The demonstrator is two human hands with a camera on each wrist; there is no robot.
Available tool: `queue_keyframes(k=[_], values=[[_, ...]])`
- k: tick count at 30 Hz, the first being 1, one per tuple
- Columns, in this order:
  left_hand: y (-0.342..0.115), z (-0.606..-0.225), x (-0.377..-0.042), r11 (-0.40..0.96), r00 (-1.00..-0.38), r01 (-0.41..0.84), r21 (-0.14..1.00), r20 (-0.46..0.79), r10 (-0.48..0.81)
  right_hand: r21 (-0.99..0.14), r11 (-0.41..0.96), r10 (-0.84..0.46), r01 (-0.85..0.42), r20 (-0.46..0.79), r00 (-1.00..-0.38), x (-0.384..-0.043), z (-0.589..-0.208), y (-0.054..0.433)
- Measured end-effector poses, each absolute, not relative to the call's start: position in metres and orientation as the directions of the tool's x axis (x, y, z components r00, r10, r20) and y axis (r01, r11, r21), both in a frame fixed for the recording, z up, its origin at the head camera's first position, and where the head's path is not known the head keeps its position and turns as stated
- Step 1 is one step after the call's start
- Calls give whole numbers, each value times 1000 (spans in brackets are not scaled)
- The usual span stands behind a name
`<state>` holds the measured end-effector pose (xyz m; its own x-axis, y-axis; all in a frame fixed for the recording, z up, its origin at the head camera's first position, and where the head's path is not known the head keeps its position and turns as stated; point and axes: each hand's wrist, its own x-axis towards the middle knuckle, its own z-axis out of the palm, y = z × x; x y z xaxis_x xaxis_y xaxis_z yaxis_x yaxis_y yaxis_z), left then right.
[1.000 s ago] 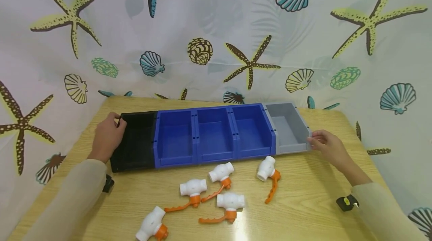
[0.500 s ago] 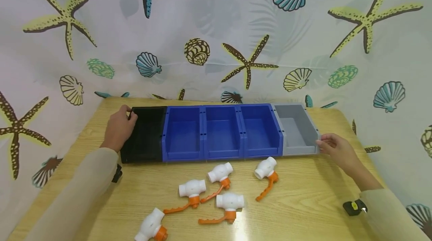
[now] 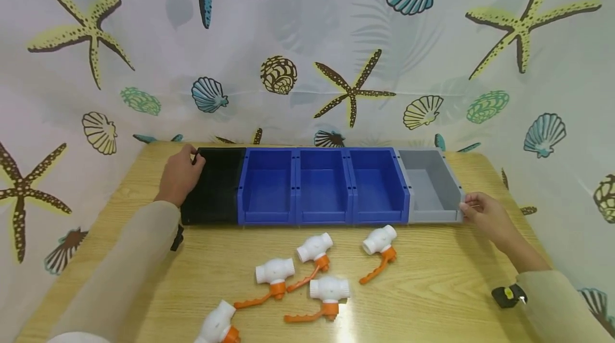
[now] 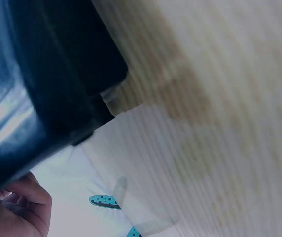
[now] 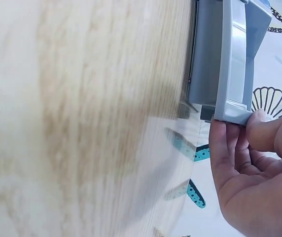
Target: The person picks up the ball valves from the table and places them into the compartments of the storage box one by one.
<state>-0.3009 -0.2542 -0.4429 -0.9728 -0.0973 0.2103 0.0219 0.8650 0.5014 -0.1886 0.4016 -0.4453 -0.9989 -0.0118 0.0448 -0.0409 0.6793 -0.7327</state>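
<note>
A row of joined bins runs across the back of the table: a black bin (image 3: 213, 193) at the left, three blue bins (image 3: 322, 188) in the middle, a grey bin (image 3: 430, 188) at the right. My left hand (image 3: 181, 175) grips the black bin's left rim near its back corner, thumb and fingers bent over the edge. At the other end my right hand (image 3: 489, 221) pinches the front right corner of the grey bin. The right wrist view shows the thumb (image 5: 264, 133) and fingers on that grey wall. In the left wrist view, the black bin partly hides the left hand.
Several white ball valves with orange handles lie on the wooden table (image 3: 423, 289) in front of the bins; one valve (image 3: 379, 240) is close to the bins' front edge. A patterned cloth (image 3: 307, 39) hangs right behind the table.
Both hands have shifted the bin row to the right, and its left end has gone back, so the row now lies straighter. The valve nearest the bins has turned slightly.
</note>
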Motion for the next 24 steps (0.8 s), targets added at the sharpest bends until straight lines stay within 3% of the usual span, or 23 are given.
queue_keyframes(k=[24], values=[[-254,-447,-342,874,-975,-14,486,188,-120,-747,661,12,74,-88,-996,-214,-440,397]])
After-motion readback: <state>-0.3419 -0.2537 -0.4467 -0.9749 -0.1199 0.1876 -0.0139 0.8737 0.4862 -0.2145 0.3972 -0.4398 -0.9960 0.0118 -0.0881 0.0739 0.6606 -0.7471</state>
